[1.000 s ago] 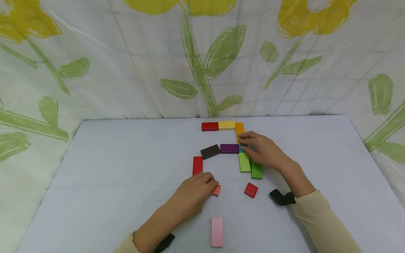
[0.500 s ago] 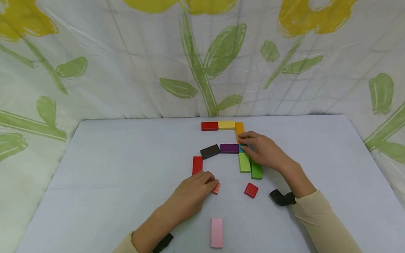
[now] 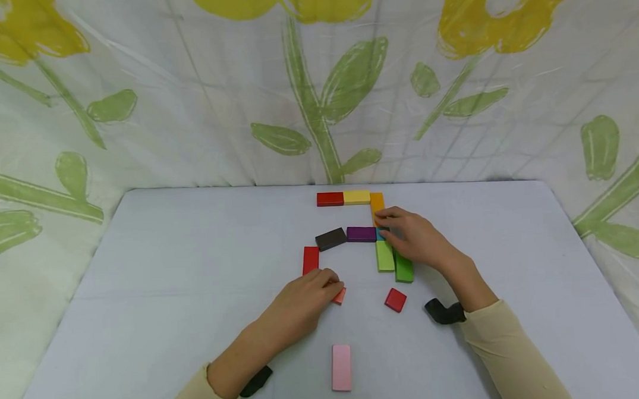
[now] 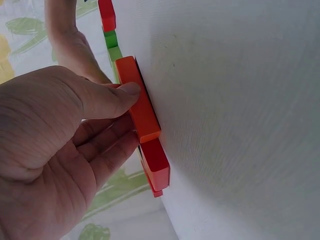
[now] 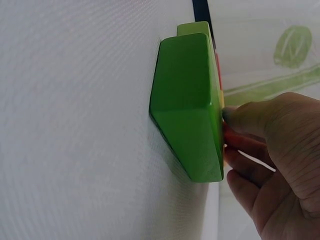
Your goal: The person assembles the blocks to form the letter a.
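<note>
My left hand [image 3: 297, 310] pinches an orange block [image 4: 138, 102] between thumb and fingers; in the head view the hand covers most of it. One end of the orange block meets a red block [image 4: 156, 162] in the left wrist view. At the back right, my right hand [image 3: 414, 234] rests over the blocks, index fingertip at a yellow-orange block [image 3: 377, 204] and thumb over a blue block [image 3: 380, 234], which is partly hidden. Under that hand lie a light green block [image 3: 385, 257] and a darker green block [image 5: 187, 100].
A dark red block [image 3: 330, 199] and a yellow block [image 3: 357, 198] line the far side. Dark grey [image 3: 331, 239] and purple [image 3: 361, 234] blocks lie mid-table. A small red block [image 3: 396, 300] and a pink block [image 3: 341, 368] lie nearer on the white table [image 3: 167, 277].
My left hand has slid the orange block slightly away from me, toward the red block. The right hand stays in place.
</note>
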`<state>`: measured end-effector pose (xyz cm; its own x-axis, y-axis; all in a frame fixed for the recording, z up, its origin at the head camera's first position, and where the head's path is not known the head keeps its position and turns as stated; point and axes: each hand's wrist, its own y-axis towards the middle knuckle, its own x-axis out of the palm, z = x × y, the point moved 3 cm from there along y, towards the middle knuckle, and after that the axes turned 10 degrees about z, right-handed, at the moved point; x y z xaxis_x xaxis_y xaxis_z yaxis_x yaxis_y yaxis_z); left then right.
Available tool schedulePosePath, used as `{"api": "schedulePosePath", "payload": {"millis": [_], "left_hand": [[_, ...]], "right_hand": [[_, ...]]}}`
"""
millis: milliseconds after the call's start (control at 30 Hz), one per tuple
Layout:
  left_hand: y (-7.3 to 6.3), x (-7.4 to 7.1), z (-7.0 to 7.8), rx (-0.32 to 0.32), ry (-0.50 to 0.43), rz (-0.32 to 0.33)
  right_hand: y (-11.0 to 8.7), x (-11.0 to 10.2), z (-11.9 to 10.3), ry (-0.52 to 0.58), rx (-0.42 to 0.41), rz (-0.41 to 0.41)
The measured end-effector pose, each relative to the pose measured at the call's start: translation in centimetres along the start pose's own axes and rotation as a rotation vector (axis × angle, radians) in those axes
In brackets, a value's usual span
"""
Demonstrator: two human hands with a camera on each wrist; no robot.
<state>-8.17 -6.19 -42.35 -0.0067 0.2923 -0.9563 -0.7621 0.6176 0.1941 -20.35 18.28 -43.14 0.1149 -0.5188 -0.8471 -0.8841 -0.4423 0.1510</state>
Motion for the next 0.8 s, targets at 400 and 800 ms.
{"api": "schedulePosePath", "payload": {"millis": [400, 800], "left_hand": [[0.00, 0.04, 0.03, -0.003, -0.005, -0.015], [0.15, 0.03, 0.08, -0.028, -0.016, -0.054]], "right_hand": [[0.12, 0.07, 0.03, -0.005, 0.008, -0.005], [0.07, 0.14, 0.10, -0.014, 0.024, -0.010]]}}
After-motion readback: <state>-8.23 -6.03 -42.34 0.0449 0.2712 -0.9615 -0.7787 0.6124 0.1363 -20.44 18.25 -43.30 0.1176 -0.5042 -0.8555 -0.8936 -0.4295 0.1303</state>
